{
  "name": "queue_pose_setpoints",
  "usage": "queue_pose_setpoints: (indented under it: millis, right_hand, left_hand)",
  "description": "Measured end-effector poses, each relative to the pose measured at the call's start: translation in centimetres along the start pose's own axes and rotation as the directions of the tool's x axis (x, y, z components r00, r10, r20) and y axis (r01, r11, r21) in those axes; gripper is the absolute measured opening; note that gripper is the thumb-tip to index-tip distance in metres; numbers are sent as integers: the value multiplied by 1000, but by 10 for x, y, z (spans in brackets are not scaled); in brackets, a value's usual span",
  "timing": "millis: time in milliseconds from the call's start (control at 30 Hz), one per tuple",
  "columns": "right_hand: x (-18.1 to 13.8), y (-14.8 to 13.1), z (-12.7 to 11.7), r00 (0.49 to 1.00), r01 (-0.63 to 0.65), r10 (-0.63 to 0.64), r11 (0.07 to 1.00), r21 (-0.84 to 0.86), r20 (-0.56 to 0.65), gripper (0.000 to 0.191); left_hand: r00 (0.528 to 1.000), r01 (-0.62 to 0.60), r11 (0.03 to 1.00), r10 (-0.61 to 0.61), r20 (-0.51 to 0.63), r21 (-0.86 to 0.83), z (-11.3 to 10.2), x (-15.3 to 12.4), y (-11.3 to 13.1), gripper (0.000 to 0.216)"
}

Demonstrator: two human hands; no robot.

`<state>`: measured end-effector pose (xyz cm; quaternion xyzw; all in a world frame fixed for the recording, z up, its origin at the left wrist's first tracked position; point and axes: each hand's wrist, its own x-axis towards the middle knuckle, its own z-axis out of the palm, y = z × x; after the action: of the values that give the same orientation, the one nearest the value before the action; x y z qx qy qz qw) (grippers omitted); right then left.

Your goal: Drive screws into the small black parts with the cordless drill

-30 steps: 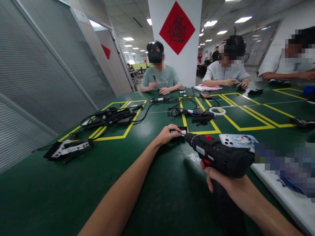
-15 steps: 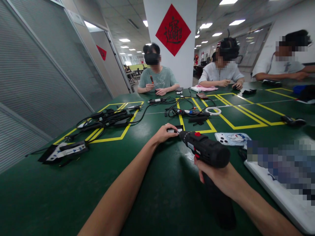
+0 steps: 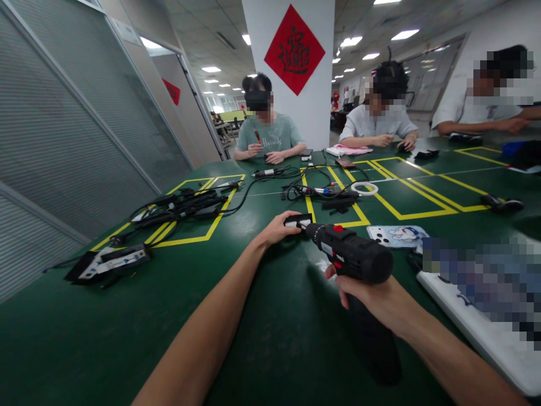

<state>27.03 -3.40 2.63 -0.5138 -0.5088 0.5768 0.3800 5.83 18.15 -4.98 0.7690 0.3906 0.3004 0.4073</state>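
Note:
A black cordless drill (image 3: 353,252) with red buttons is gripped round its handle by my right hand (image 3: 367,296). Its bit points forward and left, the tip at a small black and white part (image 3: 299,222) on the green table. Whether the bit touches a screw there is too small to tell. My left hand (image 3: 279,229) closes on the near left end of that part and holds it against the table. Fingers and thumb cover some of it.
Bundled black cables (image 3: 181,204) and a black and white strip piece (image 3: 112,261) lie left. Ahead are more cables with a white ring (image 3: 364,189). A phone (image 3: 397,235) and a white case (image 3: 477,332) lie right. Several people sit across the table (image 3: 270,316).
The view has shifted slightly. My index finger has moved forward off the drill's trigger area, and more of the small part shows beside my left hand.

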Motion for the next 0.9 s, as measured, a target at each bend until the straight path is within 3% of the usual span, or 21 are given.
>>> queue_pose_setpoints:
  millis: [167,900]
  right_hand:
    - [1,3,3,999,-24,26,997,79,-30,14]
    - [0,3,6,998,-45,47,998,33,-53,13]
  left_hand:
    - [1000,12,1000,-12,-13,19,0,-2,2,60]
    - [999,26,1000,-26,-23,1,2,-1,2,59]
